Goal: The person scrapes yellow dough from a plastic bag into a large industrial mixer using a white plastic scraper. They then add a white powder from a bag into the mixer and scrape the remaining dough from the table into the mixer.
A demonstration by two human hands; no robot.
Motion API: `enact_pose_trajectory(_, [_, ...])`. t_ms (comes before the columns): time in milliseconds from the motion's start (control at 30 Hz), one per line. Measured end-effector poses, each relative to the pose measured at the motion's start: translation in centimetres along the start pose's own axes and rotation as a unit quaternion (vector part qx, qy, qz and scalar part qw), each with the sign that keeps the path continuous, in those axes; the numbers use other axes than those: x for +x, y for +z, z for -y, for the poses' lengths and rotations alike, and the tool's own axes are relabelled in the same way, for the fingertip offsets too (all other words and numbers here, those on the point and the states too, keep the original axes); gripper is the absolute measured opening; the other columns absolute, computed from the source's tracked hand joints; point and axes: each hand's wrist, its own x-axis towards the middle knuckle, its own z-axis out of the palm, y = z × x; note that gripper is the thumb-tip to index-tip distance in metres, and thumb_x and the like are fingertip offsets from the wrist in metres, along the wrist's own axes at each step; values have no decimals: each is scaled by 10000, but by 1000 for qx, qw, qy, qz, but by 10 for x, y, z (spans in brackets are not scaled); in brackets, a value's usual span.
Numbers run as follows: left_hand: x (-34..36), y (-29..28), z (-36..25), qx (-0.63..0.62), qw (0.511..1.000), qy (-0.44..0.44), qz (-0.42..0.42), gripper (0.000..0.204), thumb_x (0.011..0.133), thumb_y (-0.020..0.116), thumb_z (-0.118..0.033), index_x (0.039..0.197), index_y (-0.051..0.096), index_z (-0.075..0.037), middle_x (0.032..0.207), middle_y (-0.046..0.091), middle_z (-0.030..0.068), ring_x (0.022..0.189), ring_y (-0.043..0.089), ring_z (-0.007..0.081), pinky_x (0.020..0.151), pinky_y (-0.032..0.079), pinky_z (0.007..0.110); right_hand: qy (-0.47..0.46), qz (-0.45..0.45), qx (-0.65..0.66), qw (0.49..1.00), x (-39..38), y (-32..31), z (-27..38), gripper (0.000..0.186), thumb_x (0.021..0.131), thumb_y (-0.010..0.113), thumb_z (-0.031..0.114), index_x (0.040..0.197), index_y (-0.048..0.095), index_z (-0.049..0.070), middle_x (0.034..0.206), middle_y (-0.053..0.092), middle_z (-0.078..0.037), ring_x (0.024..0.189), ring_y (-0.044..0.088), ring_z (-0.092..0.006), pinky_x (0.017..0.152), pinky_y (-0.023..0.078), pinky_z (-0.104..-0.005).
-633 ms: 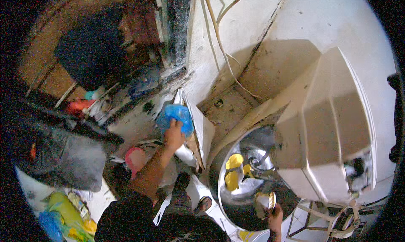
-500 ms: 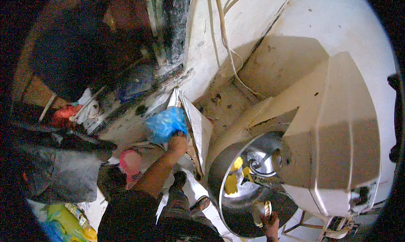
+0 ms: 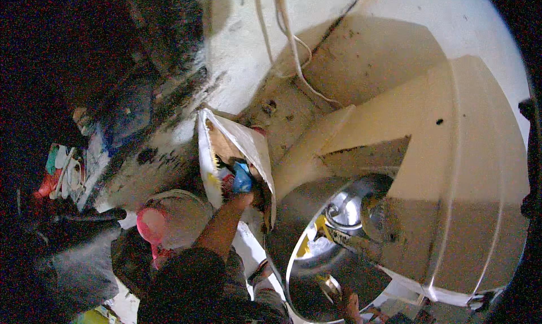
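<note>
My left hand (image 3: 241, 202) reaches into the mouth of a white paper sack (image 3: 261, 149), closed on a crumpled blue plastic bag (image 3: 243, 179). The sack's upper edge stands stiffly apart, and its brown inside shows. My right hand (image 3: 351, 308) is at the near right edge of a large steel mixer bowl (image 3: 370, 281); its fingers are blurred. Just beyond them is a shiny silver-and-gold patch (image 3: 329, 287); I cannot tell whether it is a held thing or a reflection. Inside the bowl are yellow lumps (image 3: 305, 246) and a metal mixing arm (image 3: 344, 237).
The mixer's cream housing (image 3: 468, 154) rises over the bowl at the right. Left of the sack stands a pale bucket (image 3: 183, 211) with a pink scoop (image 3: 152, 225). Cables (image 3: 293, 47) hang down the white wall. Red and white items (image 3: 62, 177) lie far left.
My left hand has carried the blue bag from outside the sack down into its mouth. The sack gapes wider. My right hand has shifted slightly down and left, and the view has turned.
</note>
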Motion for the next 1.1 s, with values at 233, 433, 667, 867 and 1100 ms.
enact_pose_trajectory(233, [-83, -116, 8, -216, 975, 54, 2, 412, 773, 600, -163, 1150, 546, -6, 927, 632, 243, 872, 630, 362, 770, 491, 463, -272, -322, 87, 903, -68, -38, 122, 320, 739, 639, 70, 1055, 624, 20, 1015, 621, -161, 955, 582, -345, 813, 487, -400])
enact_pose_trajectory(433, [-216, -235, -47, -328, 908, 45, -256, 206, 866, 589, -185, 964, 621, -7, 808, 656, 156, 767, 641, 277, 694, 493, 357, -399, -518, -50, 755, -107, -65, 194, 393, 632, 677, 25, 1020, 648, 74, 937, 596, -113, 873, 555, -329, 766, 482, -397])
enact_pose_trajectory(667, [-363, -258, -228, -573, 810, 104, -59, 317, 941, 544, -207, 1175, 521, 6, 1048, 610, 97, 917, 570, 113, 782, 461, 258, -490, -540, -9, 685, -133, -50, 212, 469, 631, 726, 90, 1089, 628, 103, 918, 558, -102, 836, 544, -291, 666, 482, -382])
enact_pose_trajectory(867, [-361, -250, -282, -600, 790, 29, -122, 475, 995, 414, -283, 1345, 309, 21, 1275, 461, 181, 1160, 444, 248, 974, 359, 356, -555, -497, 14, 666, -180, -42, 184, 493, 682, 660, 73, 1171, 592, 84, 1020, 527, -161, 914, 521, -331, 739, 493, -407])
enact_pose_trajectory(1100, [-355, -332, -269, -305, 919, 235, -92, 293, 960, 459, -227, 1166, 494, -23, 930, 625, 194, 862, 638, 304, 735, 476, 390, -556, -515, -137, 638, -233, -112, 99, 601, 661, 601, 9, 1216, 592, 241, 941, 497, -143, 879, 515, -303, 752, 460, -381])
